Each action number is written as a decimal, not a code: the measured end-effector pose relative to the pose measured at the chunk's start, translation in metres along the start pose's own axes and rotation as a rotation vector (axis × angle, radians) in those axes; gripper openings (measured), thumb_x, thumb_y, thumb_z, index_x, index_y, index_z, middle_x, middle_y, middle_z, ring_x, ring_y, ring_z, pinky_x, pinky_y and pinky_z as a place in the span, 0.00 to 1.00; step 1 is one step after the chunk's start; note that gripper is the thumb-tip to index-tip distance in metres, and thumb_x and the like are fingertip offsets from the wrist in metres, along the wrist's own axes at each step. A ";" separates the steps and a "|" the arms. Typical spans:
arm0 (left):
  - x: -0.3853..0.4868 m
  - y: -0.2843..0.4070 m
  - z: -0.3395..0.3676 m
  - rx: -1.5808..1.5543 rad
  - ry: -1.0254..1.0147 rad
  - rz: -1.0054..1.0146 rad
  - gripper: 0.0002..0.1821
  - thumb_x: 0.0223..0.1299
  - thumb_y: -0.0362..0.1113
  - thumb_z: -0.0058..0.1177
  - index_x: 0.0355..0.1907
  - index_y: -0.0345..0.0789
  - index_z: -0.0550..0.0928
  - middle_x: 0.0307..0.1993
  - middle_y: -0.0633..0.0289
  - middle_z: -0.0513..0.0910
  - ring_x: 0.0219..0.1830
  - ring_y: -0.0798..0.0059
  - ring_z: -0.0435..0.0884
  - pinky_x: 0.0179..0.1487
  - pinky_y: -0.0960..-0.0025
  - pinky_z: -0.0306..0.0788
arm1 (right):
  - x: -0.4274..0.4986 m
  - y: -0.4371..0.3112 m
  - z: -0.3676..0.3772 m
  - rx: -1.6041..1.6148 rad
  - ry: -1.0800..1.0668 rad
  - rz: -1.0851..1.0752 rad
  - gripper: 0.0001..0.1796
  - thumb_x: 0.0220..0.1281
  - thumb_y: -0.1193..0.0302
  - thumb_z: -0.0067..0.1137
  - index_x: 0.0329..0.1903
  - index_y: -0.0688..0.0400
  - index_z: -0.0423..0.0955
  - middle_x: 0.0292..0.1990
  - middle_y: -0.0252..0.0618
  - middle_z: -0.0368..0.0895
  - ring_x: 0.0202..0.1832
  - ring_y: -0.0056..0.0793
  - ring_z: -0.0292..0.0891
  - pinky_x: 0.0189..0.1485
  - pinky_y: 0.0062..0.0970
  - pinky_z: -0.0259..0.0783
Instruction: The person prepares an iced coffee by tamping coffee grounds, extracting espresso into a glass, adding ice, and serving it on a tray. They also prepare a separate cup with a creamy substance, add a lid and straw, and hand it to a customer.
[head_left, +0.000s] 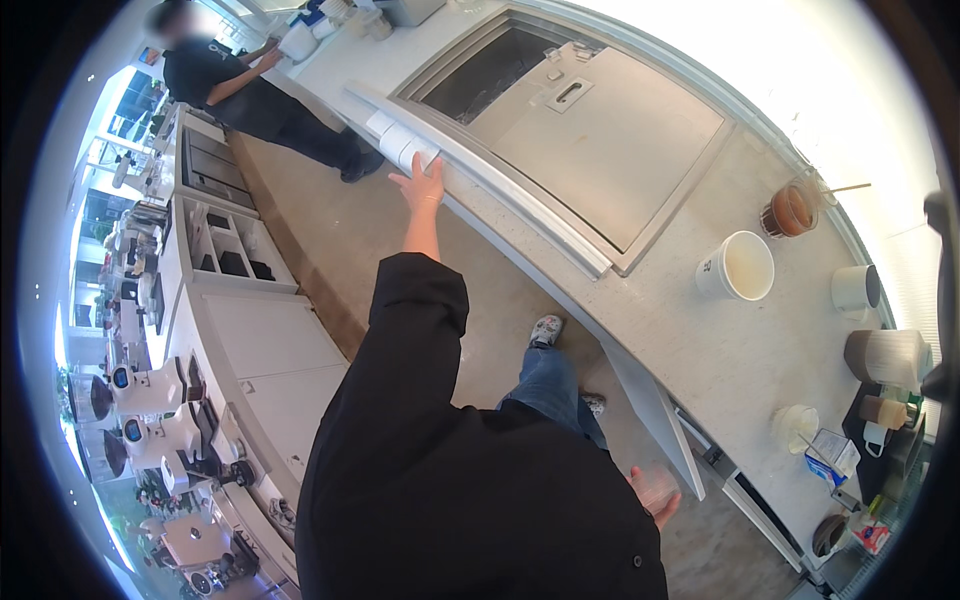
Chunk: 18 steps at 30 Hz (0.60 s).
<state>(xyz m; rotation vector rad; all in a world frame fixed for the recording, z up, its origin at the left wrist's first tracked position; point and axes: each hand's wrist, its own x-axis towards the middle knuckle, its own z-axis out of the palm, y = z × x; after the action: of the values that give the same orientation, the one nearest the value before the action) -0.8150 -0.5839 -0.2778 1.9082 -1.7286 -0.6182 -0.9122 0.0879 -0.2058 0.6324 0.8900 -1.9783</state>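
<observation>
My left hand reaches out over the counter's front edge with its fingers spread. Its fingertips are at the end of a white segmented bundle, perhaps folded cloth, that lies along that edge; I cannot tell whether they press on it. Low at my right side, my right hand holds a clear plastic cup or lid, partly hidden by my black shirt. Beyond the left hand, a steel bin is set into the counter, its steel lid covering most of the opening.
A white tub and a glass of brown liquid stand on the counter. Below it, a cabinet door hangs open near my legs. Another person stands at the counter's far end. Coffee grinders line the opposite counter.
</observation>
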 end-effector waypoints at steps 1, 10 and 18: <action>-0.002 -0.001 -0.001 0.080 -0.005 0.020 0.37 0.56 0.69 0.43 0.67 0.59 0.61 0.70 0.37 0.36 0.70 0.40 0.46 0.67 0.48 0.54 | 0.001 0.002 -0.004 0.026 -0.055 0.005 0.41 0.57 0.38 0.49 0.65 0.52 0.58 0.55 0.56 0.69 0.47 0.49 0.75 0.50 0.44 0.74; -0.003 -0.034 0.001 -0.005 0.064 0.271 0.36 0.58 0.63 0.47 0.67 0.54 0.62 0.71 0.43 0.37 0.72 0.44 0.40 0.69 0.48 0.46 | 0.030 0.064 0.049 -0.036 -0.202 -0.079 0.45 0.58 0.36 0.45 0.65 0.58 0.57 0.57 0.57 0.68 0.50 0.49 0.75 0.52 0.42 0.74; 0.023 -0.041 -0.009 -1.125 -0.203 -0.439 0.32 0.55 0.46 0.61 0.56 0.32 0.64 0.49 0.56 0.70 0.49 0.69 0.71 0.46 0.68 0.71 | 0.040 0.114 0.134 -0.111 -0.127 0.067 0.47 0.54 0.35 0.48 0.64 0.60 0.58 0.55 0.55 0.70 0.48 0.48 0.75 0.51 0.41 0.74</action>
<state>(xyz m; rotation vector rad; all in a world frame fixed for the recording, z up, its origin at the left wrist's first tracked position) -0.7752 -0.6033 -0.2971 1.3561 -0.6832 -1.5649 -0.8475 -0.0802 -0.1908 0.4618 0.8825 -1.8733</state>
